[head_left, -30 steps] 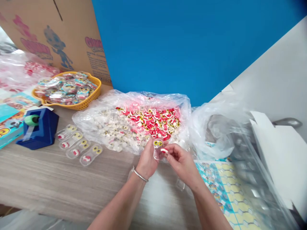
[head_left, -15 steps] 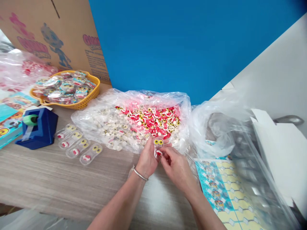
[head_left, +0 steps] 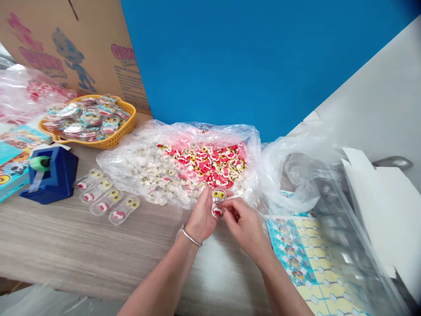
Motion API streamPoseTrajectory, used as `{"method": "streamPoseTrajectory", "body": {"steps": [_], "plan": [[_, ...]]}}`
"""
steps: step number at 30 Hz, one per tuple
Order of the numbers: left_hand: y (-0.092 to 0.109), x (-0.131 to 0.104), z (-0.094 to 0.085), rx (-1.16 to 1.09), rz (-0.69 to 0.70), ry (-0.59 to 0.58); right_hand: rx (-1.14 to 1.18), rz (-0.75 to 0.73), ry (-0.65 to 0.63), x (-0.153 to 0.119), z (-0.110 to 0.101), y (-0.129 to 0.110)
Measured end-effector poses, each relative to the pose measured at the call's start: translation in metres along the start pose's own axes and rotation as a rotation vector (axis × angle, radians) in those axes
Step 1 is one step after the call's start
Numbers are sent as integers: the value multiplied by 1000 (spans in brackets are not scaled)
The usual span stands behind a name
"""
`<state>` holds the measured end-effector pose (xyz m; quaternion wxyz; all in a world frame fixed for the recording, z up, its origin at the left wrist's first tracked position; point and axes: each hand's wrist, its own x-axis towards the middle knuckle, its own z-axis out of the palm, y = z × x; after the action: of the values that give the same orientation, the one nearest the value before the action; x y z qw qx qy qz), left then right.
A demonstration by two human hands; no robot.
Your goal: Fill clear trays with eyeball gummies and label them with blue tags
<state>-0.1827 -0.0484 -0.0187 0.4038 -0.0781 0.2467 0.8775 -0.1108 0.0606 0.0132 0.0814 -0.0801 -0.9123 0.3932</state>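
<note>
A clear plastic shell (head_left: pixel 217 203) rests in my left hand (head_left: pixel 201 216), with two yellow eye pieces at its top and a red-and-white mouth piece at its bottom. Bent fingers of my right hand (head_left: pixel 242 223) touch the shell's right side beside the mouth piece; whether they pinch anything is hidden. Behind both hands lies an open plastic bag (head_left: pixel 144 164) full of loose red, white and yellow pieces (head_left: pixel 213 164). Several filled clear shells (head_left: pixel 124 210) lie in a row on the table at the left.
A yellow basket (head_left: pixel 120 135) of packed shells and a blue tape dispenser (head_left: pixel 54 175) stand at the left. Printed card sheets (head_left: pixel 292 254), clear trays (head_left: pixel 345 237) and a white box (head_left: pixel 375 206) lie at the right. A blue panel (head_left: pixel 230 61) rises behind.
My right fingers have drawn back slightly from the mouth piece, which now sits more level in the shell. The view has shifted a little.
</note>
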Motion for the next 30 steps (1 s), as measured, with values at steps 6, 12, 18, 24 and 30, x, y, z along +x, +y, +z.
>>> {"method": "streamPoseTrajectory", "body": {"steps": [6, 12, 18, 24, 30], "plan": [[-5, -11, 7, -19, -29, -44, 219, 174, 126, -3, 0, 16], [-1, -57, -8, 12, -37, 43, 303, 194, 58, -17, 24, -4], [7, -103, -42, 44, -49, 105, 392, 192, -39, -43, 69, -30], [-2, -115, -52, 181, -133, 110, 408, 311, 65, -66, 83, -18], [-25, -110, -38, 265, -257, 166, 346, 328, 127, -99, 48, -5]]}}
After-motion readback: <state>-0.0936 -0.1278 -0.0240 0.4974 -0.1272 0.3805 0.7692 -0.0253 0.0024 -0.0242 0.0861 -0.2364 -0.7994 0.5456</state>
